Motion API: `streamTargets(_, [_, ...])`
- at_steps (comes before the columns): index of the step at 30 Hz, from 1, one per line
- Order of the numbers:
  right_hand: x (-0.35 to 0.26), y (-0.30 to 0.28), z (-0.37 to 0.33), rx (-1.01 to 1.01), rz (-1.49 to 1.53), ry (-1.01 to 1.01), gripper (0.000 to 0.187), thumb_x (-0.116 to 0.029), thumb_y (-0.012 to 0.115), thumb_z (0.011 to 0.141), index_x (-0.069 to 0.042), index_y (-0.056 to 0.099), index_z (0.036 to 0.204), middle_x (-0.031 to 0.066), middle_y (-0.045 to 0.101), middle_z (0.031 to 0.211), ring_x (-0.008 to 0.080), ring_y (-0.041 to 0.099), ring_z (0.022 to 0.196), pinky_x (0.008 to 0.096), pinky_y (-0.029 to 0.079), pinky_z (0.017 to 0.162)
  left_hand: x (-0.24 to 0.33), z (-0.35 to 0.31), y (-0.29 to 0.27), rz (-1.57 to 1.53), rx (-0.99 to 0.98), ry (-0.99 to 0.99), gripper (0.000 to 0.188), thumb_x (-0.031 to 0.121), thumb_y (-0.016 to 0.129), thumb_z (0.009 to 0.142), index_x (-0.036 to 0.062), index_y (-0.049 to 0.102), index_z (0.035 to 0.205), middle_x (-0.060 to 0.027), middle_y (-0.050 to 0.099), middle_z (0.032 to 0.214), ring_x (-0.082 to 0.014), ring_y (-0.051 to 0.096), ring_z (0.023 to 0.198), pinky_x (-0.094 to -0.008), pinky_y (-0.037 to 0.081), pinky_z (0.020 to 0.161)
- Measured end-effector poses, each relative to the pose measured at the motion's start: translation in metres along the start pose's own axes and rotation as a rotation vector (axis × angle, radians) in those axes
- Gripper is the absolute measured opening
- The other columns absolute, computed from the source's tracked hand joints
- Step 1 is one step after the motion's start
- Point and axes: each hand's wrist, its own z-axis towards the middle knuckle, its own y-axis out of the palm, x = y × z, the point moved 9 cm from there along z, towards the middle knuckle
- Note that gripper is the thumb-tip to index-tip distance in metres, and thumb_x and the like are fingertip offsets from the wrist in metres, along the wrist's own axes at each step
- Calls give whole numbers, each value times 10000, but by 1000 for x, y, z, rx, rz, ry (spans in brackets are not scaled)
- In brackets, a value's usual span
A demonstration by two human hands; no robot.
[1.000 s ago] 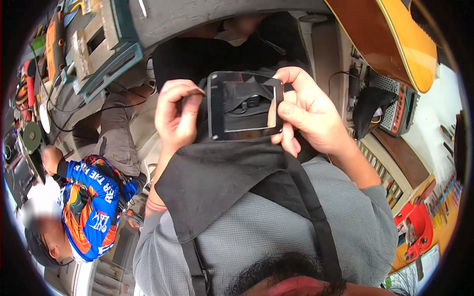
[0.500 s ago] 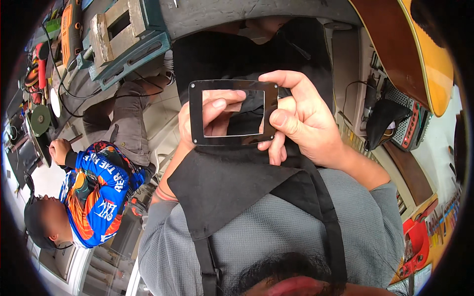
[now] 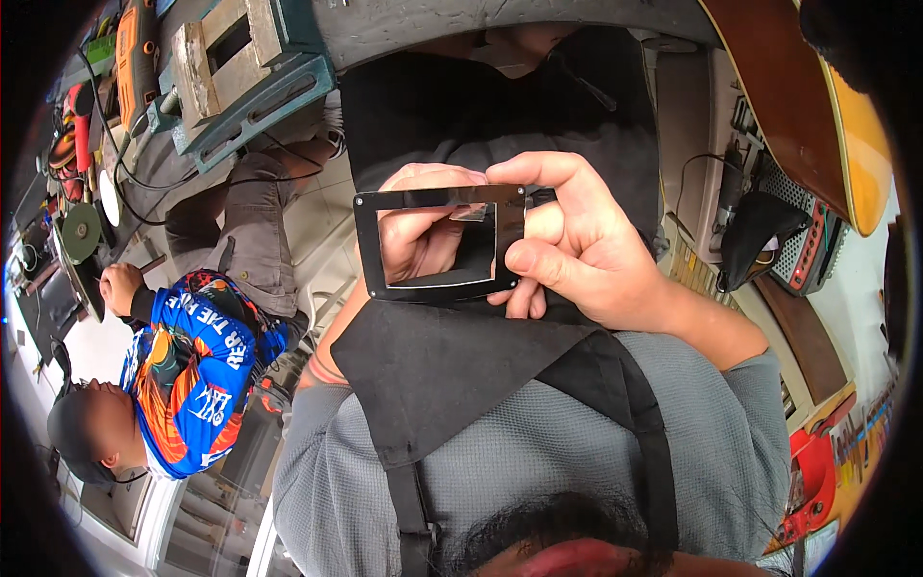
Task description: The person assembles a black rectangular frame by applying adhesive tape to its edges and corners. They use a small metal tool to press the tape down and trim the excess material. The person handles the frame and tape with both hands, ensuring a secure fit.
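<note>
The right hand [image 3: 586, 255] pinches the right edge of a black frame [image 3: 437, 240], thumb on the front face near the lower right corner and forefinger curled over the top right corner; this grip is closed on the frame. The frame is a flat rectangular plate with a large rectangular window. Its long axis runs left to right, almost level, and its face is turned up toward the camera. It is held in front of the chest, above a black apron [image 3: 452, 375].

The left hand [image 3: 428, 226] lies behind the frame, its fingers showing through the window and its knuckles rising above the top edge. It touches the frame from the back, but how far its grip is closed cannot be told.

At the left, another person in a blue and orange shirt [image 3: 197, 370] crouches on the floor beside a surface [image 3: 58, 240] strewn with tools. An orange guitar body [image 3: 817, 125] shows at the upper right.
</note>
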Motion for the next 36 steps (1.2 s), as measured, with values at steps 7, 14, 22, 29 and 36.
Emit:
streamTargets(7, [2,-2,-2,21,-68,-8,481,-79,598,1114,-40,347,1522,55,700,857,121,733,743,240,563,658,5,5,5,67,-27,2,281,-31,838,825,25,743,1083,-119,763,1097,-299,767,950,-409,598,826])
streamTargets(14, [-1,0,-5,50,-109,-68,423,-31,595,1100,-22,398,1474,32,650,795,100,689,683,266,592,705,10,5,8,110,-65,102,205,52,816,892,47,741,1084,-112,730,1103,-274,699,904,-415,554,771])
streamTargets(22, [2,-2,-4,76,-137,-70,402,-36,561,1113,-10,392,1476,27,626,808,99,674,651,317,622,760,2,-4,10,45,42,68,167,72,825,888,65,741,1032,-99,680,977,-250,626,829,-386,488,728])
streamTargets(29, [5,-1,-3,39,-199,-40,416,-48,545,1127,-28,362,1501,38,634,873,81,624,630,291,598,762,1,-8,12,19,124,49,188,22,836,846,54,734,1001,-101,663,932,-250,620,812,-366,461,674])
streamTargets(36, [6,-1,-3,71,-215,-34,419,-42,551,1118,-25,372,1497,34,626,865,71,591,610,288,589,759,-2,-8,13,74,72,3,237,21,837,775,41,734,987,-89,648,930,-242,613,807,-353,464,669])
